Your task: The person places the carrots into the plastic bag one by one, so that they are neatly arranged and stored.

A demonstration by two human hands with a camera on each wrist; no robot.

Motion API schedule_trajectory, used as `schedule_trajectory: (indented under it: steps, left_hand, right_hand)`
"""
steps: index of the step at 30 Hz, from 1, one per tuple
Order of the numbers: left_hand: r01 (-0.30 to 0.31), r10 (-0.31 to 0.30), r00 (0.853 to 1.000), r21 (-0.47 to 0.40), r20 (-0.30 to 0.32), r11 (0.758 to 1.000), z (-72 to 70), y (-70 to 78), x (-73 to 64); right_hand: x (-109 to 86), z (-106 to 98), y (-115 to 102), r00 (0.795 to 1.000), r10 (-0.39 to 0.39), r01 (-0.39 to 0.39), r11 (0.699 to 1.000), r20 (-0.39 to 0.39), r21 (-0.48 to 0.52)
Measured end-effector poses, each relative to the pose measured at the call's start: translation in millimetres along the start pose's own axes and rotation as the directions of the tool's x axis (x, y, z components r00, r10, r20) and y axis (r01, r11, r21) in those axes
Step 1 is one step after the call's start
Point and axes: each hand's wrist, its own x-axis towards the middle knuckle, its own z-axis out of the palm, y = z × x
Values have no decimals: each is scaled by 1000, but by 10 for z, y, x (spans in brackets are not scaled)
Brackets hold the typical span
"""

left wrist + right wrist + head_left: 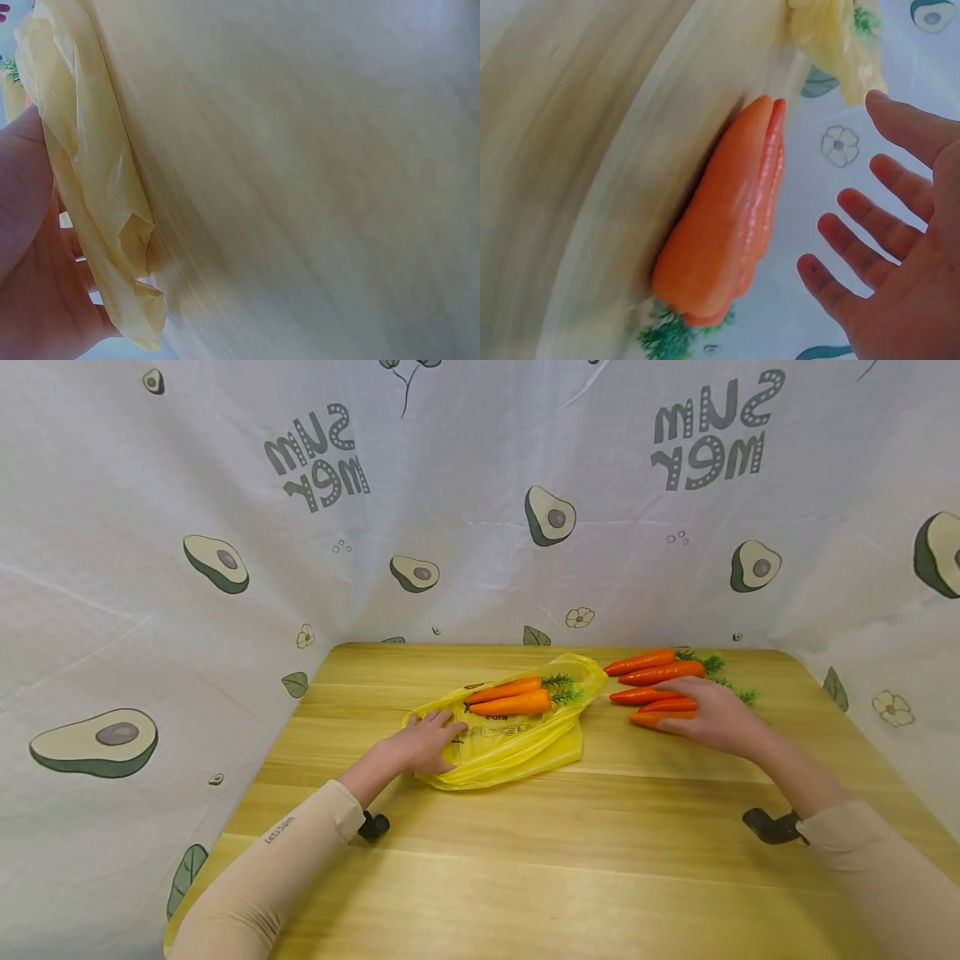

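Note:
A yellow plastic bag (pixel 517 760) lies on the table with orange carrots (pixel 517 703) with green tops on it or in its mouth; I cannot tell which. My left hand (pixel 423 743) rests on the bag's left end, fingers spread and fairly straight. In the left wrist view, the bag's crumpled edge (pixel 97 165) lies across that hand (pixel 37 262), hiding its fingertips. My right hand (pixel 716 714) hovers over several loose carrots (pixel 660 672) at the right. The right wrist view shows this hand (pixel 900 232) with fingers spread, apart from the nearest carrot (pixel 712 217).
The wooden table (pixel 525 877) has a back edge against a white curtain (pixel 465 468) printed with avocados. Black wrist mounts (pixel 771 827) stick out below both sleeves.

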Motion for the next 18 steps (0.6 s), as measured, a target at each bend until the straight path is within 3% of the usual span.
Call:
schedule_trajectory:
  steps: [18]
  left_hand:
    - [0,0,1000,-11,-3,1000,-11,25,-26]
  right_hand:
    - [-217,0,424,996,89,-89,996,23,-2]
